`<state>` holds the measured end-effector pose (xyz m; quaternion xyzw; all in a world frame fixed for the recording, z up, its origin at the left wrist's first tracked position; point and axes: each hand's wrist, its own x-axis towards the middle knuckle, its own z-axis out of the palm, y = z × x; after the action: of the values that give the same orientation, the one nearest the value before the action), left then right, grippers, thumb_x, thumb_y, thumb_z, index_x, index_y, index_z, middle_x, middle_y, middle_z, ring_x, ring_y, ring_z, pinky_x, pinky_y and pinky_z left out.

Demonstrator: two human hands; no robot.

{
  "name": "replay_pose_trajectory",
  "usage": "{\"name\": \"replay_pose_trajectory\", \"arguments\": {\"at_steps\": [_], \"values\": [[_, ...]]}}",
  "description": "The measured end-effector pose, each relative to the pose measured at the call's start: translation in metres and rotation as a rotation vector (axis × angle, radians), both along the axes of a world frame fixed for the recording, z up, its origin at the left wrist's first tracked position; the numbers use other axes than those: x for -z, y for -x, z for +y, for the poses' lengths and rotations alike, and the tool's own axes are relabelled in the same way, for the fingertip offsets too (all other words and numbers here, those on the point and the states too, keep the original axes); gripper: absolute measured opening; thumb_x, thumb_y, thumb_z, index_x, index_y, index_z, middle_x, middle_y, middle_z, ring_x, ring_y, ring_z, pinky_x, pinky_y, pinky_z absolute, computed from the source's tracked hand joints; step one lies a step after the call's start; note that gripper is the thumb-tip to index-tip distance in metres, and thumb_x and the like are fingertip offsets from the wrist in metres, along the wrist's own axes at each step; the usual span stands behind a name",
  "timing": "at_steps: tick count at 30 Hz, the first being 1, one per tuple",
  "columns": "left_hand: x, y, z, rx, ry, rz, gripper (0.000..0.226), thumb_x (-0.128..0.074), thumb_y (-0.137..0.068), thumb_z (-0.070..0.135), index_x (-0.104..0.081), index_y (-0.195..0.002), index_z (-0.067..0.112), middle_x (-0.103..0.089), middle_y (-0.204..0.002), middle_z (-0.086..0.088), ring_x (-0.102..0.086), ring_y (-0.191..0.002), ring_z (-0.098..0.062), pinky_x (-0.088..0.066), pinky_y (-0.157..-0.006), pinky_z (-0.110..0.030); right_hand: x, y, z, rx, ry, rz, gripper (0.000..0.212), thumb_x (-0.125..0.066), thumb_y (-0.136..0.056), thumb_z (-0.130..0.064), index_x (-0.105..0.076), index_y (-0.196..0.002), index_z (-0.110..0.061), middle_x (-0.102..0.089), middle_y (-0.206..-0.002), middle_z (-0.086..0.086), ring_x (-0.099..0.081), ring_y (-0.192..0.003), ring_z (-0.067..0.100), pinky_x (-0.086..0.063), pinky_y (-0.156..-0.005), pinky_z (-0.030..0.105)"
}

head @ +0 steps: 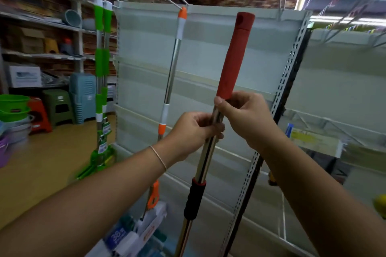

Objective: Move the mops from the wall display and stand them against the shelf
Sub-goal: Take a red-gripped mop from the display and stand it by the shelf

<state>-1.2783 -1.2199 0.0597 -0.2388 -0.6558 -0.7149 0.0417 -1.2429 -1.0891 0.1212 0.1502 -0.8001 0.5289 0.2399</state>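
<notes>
Both hands grip red-handled mop (234,58) by its steel shaft: left hand (192,131) curled round lower, right hand (246,119) pinching just under the grip. Mop tilted before white shelf (208,48). Orange mop (171,64) leans there; green mops (102,69) further left.

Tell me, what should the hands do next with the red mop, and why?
Probably lean the red mop against the shelf. Both the left hand and right hand grip its pole upright just before the shelf, beside the orange mop already leaning there.
</notes>
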Motion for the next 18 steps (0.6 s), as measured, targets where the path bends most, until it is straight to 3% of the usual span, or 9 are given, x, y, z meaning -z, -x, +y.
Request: {"name": "replay_pose_trajectory", "arguments": {"at_steps": [3, 5, 10, 15, 18], "values": [[0.001, 0.008, 0.015, -0.02, -0.021, -0.006, 0.011, -0.071, -0.081, 0.003, -0.071, -0.092, 0.004, -0.072, -0.076, -0.011, -0.07, -0.072, -0.023, -0.058, -0.069, -0.028, -0.02, 0.01, 0.015, 0.033, -0.015, 0.06, 0.014, -0.077, -0.084, -0.032, -0.071, -0.089, -0.021, -0.075, -0.08, 0.001, -0.072, -0.071, 0.013, -0.061, -0.065, 0.025], [0.004, 0.013, 0.023, -0.03, -0.016, -0.012, 0.01, -0.074, -0.079, 0.005, -0.071, -0.089, 0.007, -0.073, -0.074, -0.007, -0.071, -0.071, -0.021, -0.056, -0.067, -0.024, -0.03, 0.016, 0.022, 0.068, -0.052, 0.089, 0.019, -0.077, -0.081, -0.04, -0.07, -0.086, -0.023, -0.075, -0.076, -0.001, -0.072, -0.067, 0.009, -0.06, -0.063, 0.024], [0.004, 0.027, 0.038, -0.023, -0.006, 0.004, 0.014, -0.075, -0.079, 0.011, -0.071, -0.092, 0.007, -0.074, -0.076, -0.009, -0.072, -0.073, -0.021, -0.055, -0.066, -0.022, -0.034, 0.028, 0.032, 0.093, -0.117, 0.118, 0.016, -0.074, -0.085, -0.037, -0.062, -0.076, -0.031, -0.074, -0.077, -0.002, -0.073, -0.069, 0.011, -0.063, -0.068, 0.032], [-0.015, 0.042, 0.05, 0.05, 0.014, 0.072, 0.025, -0.073, -0.08, 0.029, -0.069, -0.096, 0.011, -0.074, -0.084, -0.008, -0.071, -0.075, -0.023, -0.059, -0.071, -0.03, -0.048, 0.036, 0.037, 0.138, -0.132, 0.171, 0.017, -0.072, -0.087, -0.035, -0.059, -0.077, -0.032, -0.072, -0.076, -0.004, -0.072, -0.068, 0.007, -0.061, -0.062, 0.022], [-0.034, 0.052, 0.054, 0.104, 0.013, 0.105, 0.034, -0.074, -0.07, 0.039, -0.07, -0.091, 0.012, -0.074, -0.082, -0.007, -0.072, -0.075, -0.025, -0.059, -0.071, -0.03, -0.062, 0.04, 0.039, 0.195, -0.129, 0.201, 0.018, -0.072, -0.088, -0.033, -0.057, -0.078, -0.033, -0.071, -0.078, -0.005, -0.072, -0.069, 0.008, -0.059, -0.061, 0.02]]}}
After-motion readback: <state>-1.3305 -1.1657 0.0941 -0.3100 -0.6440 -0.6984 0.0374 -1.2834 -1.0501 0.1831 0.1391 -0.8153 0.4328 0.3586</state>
